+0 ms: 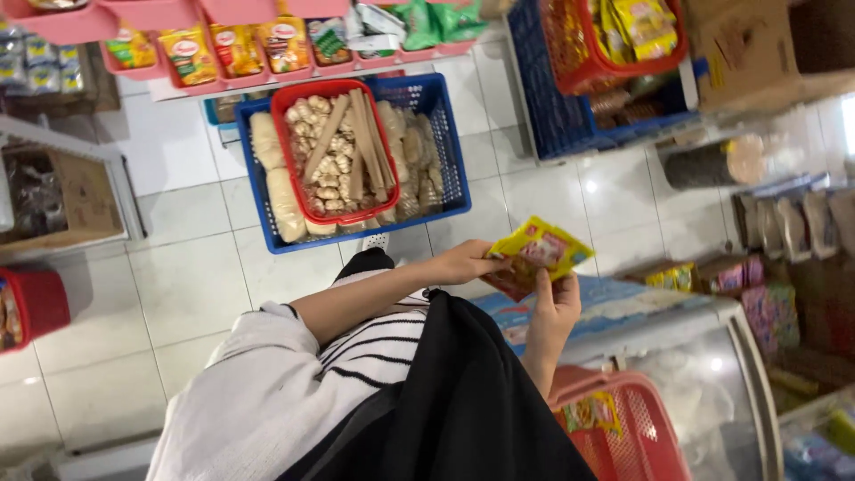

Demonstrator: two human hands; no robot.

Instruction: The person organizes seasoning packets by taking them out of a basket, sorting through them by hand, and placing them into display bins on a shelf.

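White glossy floor tiles [187,285] fill most of the head view, so it looks like a small shop aisle seen from above. Both hands are up in front of the person's chest, over a chest freezer with a curved glass lid [704,374].

Left hand [463,261] comes in from the left with its fingers pinched on the left edge of a flat yellow plastic snack packet with red printing [539,249]. Right hand [554,307] sits just below the packet, thumb and fingers closed on its lower edge, so the packet is held between the two hands, tilted a bit, face up toward the camera. It's crinkly, shiny foil-type stuff, roughly rectangular.

Low on the right, by the right forearm, is a red plastic shopping basket with a mesh wall [637,436], with a couple of small packets inside. The person wears a white top with thin black stripes [374,343] and a black bag or cloth [463,401] hangs over the front.

On the floor further out sits a blue plastic lattice crate [450,142] holding pale bagged crackers, and a red plastic tray of lumpy beige snacks and long tan sticks [334,151] lies on top of it. Pink trays of yellow packets [232,53] line the shelf above.
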